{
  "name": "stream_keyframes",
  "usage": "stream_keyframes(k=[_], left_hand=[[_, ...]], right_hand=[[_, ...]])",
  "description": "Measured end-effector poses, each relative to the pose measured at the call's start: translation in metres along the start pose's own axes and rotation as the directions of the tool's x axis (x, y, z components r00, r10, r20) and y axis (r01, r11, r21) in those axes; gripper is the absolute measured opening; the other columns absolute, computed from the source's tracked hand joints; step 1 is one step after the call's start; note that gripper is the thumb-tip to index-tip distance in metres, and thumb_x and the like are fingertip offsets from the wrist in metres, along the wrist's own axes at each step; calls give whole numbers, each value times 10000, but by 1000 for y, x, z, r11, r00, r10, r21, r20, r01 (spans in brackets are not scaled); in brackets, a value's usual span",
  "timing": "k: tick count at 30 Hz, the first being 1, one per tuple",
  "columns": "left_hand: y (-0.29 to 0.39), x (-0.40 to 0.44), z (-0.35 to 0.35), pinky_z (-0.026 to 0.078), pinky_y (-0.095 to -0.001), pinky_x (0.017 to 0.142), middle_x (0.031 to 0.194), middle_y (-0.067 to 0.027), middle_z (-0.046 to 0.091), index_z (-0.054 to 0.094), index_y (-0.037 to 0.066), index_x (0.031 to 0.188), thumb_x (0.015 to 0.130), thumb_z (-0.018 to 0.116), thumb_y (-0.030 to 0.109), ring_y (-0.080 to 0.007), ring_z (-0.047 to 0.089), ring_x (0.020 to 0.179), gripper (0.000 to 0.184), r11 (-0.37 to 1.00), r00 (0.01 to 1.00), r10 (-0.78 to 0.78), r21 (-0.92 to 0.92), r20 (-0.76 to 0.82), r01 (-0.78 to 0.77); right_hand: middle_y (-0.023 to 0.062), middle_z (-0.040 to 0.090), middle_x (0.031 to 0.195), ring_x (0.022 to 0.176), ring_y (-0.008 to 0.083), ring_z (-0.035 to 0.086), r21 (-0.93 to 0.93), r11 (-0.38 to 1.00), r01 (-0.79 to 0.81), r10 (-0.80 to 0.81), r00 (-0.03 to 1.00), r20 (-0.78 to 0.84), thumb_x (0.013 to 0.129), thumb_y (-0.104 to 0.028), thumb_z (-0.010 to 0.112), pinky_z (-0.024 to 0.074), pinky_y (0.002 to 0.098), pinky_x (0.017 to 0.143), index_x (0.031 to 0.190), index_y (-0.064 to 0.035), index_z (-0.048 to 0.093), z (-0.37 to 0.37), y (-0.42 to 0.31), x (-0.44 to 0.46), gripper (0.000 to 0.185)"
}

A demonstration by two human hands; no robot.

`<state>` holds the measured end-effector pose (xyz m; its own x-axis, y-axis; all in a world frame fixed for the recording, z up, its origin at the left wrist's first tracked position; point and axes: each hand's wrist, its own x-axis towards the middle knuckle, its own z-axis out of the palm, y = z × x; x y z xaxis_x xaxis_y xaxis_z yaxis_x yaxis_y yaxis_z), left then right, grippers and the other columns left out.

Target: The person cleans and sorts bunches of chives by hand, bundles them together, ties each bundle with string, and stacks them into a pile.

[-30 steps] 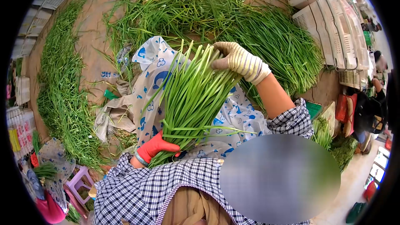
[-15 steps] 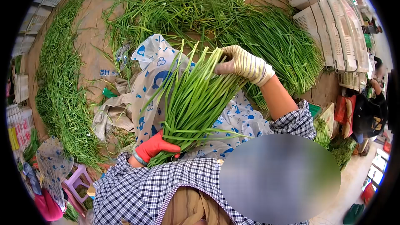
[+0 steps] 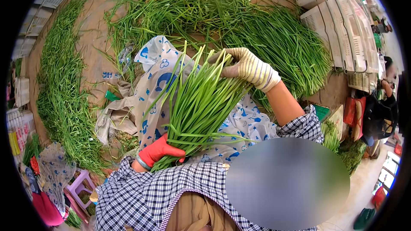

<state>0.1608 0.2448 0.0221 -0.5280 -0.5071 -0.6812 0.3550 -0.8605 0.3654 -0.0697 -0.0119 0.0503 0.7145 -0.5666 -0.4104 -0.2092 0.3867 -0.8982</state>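
Note:
A thick bunch of garlic chives [image 3: 199,105] lies slantwise over my lap, its pale cut ends pointing up and fanned apart. My left hand [image 3: 159,151], in a red glove, is closed round the lower leafy part. At the upper right, my right hand [image 3: 252,69] wears a cream striped glove, and its fingers and thumb close on the stems near the pale ends. A few leaves stick out sideways across the lower part of the bunch. Beneath it spreads a plastic sheet [image 3: 252,119] with blue prints, covering my lap.
Loose chives [image 3: 184,8] are heaped on the floor ahead, with a neater pile [image 3: 282,51] to the right. A long row of greens [image 3: 62,90] runs down the left. White crates [image 3: 338,30] stand at the right. A purple stool [image 3: 80,186] and another person [image 3: 47,207] are at lower left.
My right hand has shifted slightly left at the pale ends, its fingers now further among the stems. My left hand holds the bunch in the same place.

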Motion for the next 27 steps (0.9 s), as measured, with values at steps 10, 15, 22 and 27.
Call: stream_keyframes(k=[10, 15, 22, 27], left_hand=[[4, -1, 5, 491, -326, 593, 1065, -145, 644, 479, 38, 1338, 710, 666, -47, -211, 591, 669, 661, 1000, 1000, 12, -10, 9, -12], [1, 0, -3, 485, -326, 588, 1050, -158, 644, 477, 26, 1336, 708, 661, -48, -211, 586, 641, 658, 1000, 999, 8, 20, 48, -9], [-9, 0, -20, 514, -327, 600, 1007, -140, 649, 461, 29, 1350, 740, 683, -46, -207, 610, 668, 654, 995, 989, 52, -89, 139, -40], [-11, -1, -23, 503, -333, 575, 1042, -156, 640, 443, 15, 1365, 721, 704, -14, -205, 595, 663, 696, 990, 984, 43, -141, 170, -19]], right_hand=[[26, 701, 848, 742, 85, 617, -80, 993, -82, 82, 997, -6, 736, -68, 774, 520, 261, 697, 1033, -29, 688, 0, -2, 0, 312], [-13, 640, 760, 699, 70, 568, -120, 992, 38, -48, 996, -79, 698, -39, 757, 502, 255, 681, 877, -33, 660, 5, -3, -3, 203], [1, 634, 782, 738, 87, 579, -23, 986, 164, -165, 979, -120, 666, 7, 734, 500, 257, 698, 809, -39, 630, 8, 3, -8, 183], [12, 637, 800, 748, 88, 585, 91, 983, 162, -135, 959, -249, 680, 26, 722, 502, 259, 720, 786, -48, 606, 14, -2, -17, 174]])
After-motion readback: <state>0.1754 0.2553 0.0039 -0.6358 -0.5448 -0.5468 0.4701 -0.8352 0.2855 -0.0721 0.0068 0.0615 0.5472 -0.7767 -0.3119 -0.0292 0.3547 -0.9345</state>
